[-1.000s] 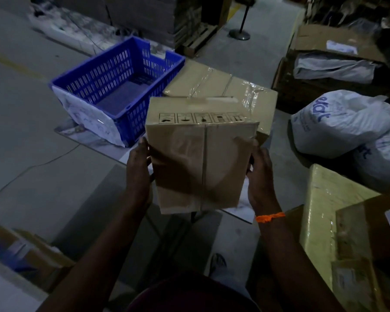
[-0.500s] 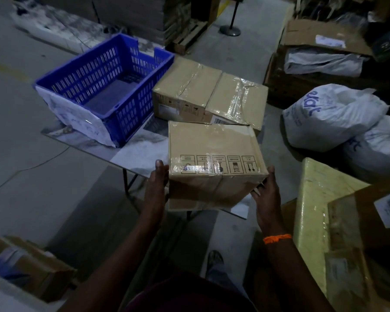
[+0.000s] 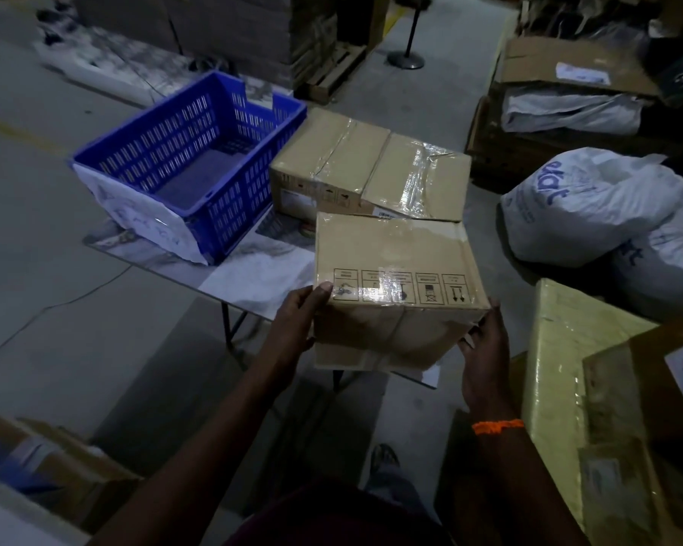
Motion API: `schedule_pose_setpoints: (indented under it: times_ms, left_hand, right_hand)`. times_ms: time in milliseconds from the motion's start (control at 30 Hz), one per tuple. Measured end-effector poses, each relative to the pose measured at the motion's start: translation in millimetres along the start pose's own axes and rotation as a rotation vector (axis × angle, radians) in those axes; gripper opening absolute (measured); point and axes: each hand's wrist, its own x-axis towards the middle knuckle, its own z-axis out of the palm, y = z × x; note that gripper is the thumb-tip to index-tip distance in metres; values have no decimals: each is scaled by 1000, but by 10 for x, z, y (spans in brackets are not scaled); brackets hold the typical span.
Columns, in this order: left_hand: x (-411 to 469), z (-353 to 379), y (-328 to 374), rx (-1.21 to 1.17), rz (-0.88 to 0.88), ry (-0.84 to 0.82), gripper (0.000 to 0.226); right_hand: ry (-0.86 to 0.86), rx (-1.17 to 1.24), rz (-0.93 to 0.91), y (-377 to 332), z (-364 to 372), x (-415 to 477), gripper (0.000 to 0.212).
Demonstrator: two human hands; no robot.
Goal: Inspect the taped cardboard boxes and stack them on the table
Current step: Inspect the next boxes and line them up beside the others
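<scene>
The left hand (image 3: 298, 323) and right hand (image 3: 485, 360) clamp the taped box (image 3: 391, 258) by its sides — fingers curled on it — level, just in front of the resting boxes (image 3: 367, 167), probably for stacking.

Three taped cardboard boxes are at the surface (image 3: 253, 277): the near box (image 3: 391, 254), the far left box (image 3: 328, 159) and the far right box (image 3: 418, 175). One blue crate (image 3: 190, 159) stands there, and two white sacks lie beside it, an upper sack (image 3: 584, 206) and a lower sack (image 3: 663, 269). Two hands show, the left hand (image 3: 296, 321) and the right hand (image 3: 485, 356).
</scene>
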Motion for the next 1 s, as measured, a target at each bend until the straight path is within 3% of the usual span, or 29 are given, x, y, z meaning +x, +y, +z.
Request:
schedule_pose_setpoints:
  times_ms: [133, 300, 367, 433, 500, 600, 667, 733, 800, 867, 933, 1000]
  left_hand:
    - [88, 32, -40, -79, -35, -56, 67]
    - [254, -432, 14, -75, 36, -1, 45]
    - [260, -716, 101, 26, 171, 196, 42]
    - [235, -974, 179, 316, 400, 376, 39]
    - [204, -1090, 241, 505, 573, 360, 34]
    - [138, -1062, 328, 527, 663, 239, 33]
    - [145, -1101, 338, 476, 615, 251, 29]
    - [161, -1169, 312, 410, 516, 267, 30]
    - [167, -1190, 307, 376, 414, 315, 51]
    - [145, -1151, 352, 391, 355, 357, 67]
    - [101, -1132, 410, 378, 327, 357, 65]
    - [68, -1164, 414, 309, 293, 315, 56]
  right_hand:
    - [20, -92, -141, -294, -54, -8, 23]
    - [-134, -200, -349, -330, 138, -139, 17]
    - [-209, -258, -400, -260, 259, -159, 16]
    - [-267, -325, -411, -172, 379, -145, 16]
    - [-280, -449, -384, -42, 463, -108, 18]
    - [-208, -661, -310, 150, 514, -47, 58]
    - [-187, -705, -194, 221, 519, -31, 100]
    - [-196, -629, -43, 233, 537, -21, 116]
    - [-227, -483, 65, 218, 568, -58, 100]
    - [-286, -368, 62, 215, 601, -123, 64]
    - [-310, -309, 8, 234, 609, -186, 45]
    - [-302, -267, -21, 256, 592, -229, 48]
